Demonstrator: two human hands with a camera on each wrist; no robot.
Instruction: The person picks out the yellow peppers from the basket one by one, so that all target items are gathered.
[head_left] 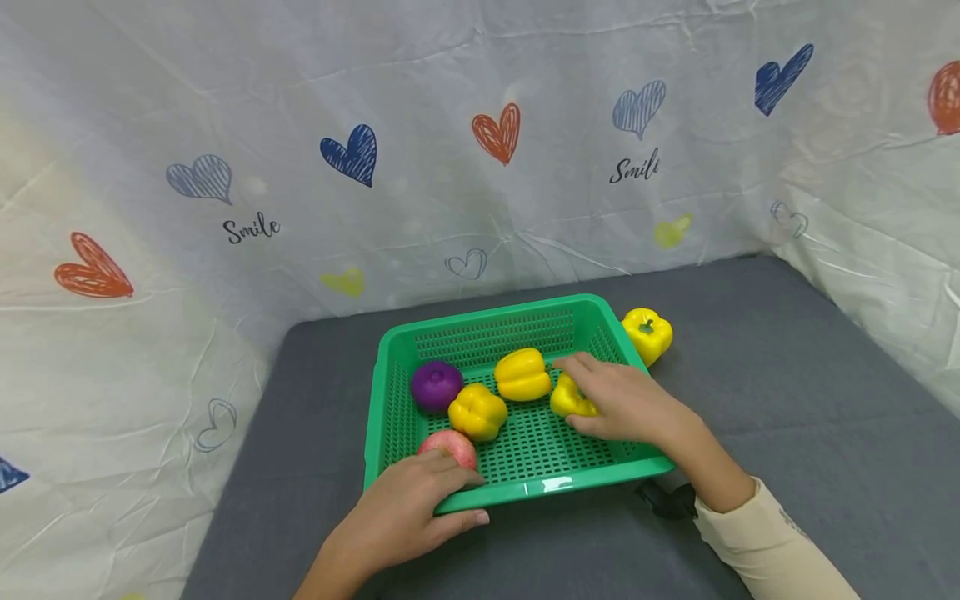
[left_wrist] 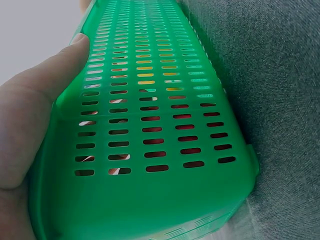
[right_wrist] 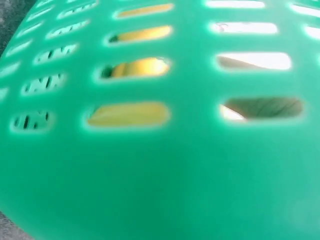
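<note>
inside slotted basket [head_left: 555, 484], fingers [head_left: 587, 372] on glossy pepper [head_left: 567, 399]

4 peppers [head_left: 522, 375] (1 ea. onion [head_left: 437, 387], fruit [head_left: 459, 447], bskt [head_left: 600, 477])

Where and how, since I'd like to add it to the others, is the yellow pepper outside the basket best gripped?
Probably round the bulging body of the yellow pepper, coming from above and from the right. The rim of the green basket hides part of its left side, so space there looks tight; its right side faces away. The green stem is short, likely a poor hold.
</note>
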